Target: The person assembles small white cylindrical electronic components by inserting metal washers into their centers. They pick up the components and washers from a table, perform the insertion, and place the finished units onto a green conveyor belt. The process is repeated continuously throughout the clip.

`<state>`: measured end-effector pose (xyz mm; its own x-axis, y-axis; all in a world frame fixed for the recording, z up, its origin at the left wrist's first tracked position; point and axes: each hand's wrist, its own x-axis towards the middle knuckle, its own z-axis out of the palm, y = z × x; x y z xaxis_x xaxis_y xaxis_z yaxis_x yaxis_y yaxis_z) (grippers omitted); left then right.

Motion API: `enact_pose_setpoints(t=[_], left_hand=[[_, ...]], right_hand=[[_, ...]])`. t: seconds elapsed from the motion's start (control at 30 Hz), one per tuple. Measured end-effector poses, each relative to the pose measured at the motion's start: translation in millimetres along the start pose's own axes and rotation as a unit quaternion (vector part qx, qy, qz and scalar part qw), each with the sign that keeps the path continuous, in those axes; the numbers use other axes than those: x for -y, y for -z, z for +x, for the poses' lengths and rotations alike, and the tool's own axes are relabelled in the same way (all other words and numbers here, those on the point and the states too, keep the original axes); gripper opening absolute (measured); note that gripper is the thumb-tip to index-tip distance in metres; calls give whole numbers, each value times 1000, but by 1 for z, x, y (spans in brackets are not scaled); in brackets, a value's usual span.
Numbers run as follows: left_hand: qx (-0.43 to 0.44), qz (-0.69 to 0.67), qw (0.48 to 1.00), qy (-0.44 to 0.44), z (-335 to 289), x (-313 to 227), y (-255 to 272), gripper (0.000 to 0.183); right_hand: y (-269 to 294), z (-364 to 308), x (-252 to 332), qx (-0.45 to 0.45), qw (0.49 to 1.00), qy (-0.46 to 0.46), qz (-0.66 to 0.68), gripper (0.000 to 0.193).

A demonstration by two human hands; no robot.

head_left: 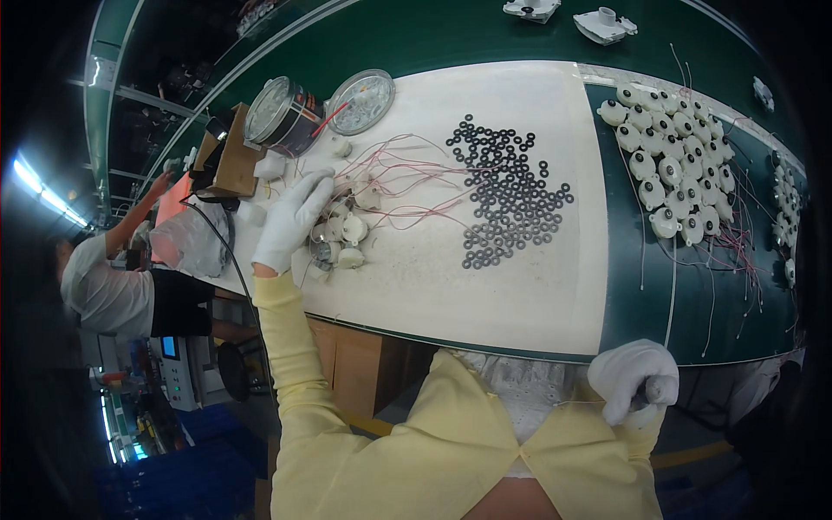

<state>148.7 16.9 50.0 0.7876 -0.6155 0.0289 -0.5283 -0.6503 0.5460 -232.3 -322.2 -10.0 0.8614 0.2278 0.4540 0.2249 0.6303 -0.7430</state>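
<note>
Closest to the lens is the yellow jacket (390,468) at 6 o'clock, worn by whoever's sitting here. Past it there's a big white sheet (451,295) on the table, and way out between 2 and 3 o'clock a packed batch of round white parts (670,172) with dark centres.

Hands, both in white gloves: the left hand (295,217) is around 10 o'clock, fingers out straight and held together, right at the edge of the pile. Can't tell if it's pinching anything. The right hand (628,381) sits at 4 o'clock, curled up in front of the body, and I can't tell if there's something in it.

The metal can (286,117) is further out, between 10 and 11.

The pile of white housings (354,228) is at 10 o'clock, just beside the left hand. They look light and rigid, maybe a bit slick in gloves. I'd grab one by its round rim. The thin pinkish wires (420,211) look floppy and easy to snag or yank, so don't lift by those.

Smallest: black rings (511,204), scattered at 2 o'clock. Probably light, best pinched by the outer edge.
</note>
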Motion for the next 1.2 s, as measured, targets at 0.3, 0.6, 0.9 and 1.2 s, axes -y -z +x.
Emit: enact_pose_setpoints(t=[0.3,0.6,0.9,1.2], left_hand=[[-136,92,985,-47,-38,-8,-2,34],[-401,-166,894,112,-47,41,22,49],[-358,198,885,222,-15,133,48,67],[-311,-30,923,225,-6,186,68,52]], right_hand=[[-6,-7,-4,-44,999,-2,19,42],[-3,-2,-2,-19,1000,12,-3,44],[-14,0,-5,-96,995,31,-28,48],[-17,-7,-7,-139,988,30,-57,53]])
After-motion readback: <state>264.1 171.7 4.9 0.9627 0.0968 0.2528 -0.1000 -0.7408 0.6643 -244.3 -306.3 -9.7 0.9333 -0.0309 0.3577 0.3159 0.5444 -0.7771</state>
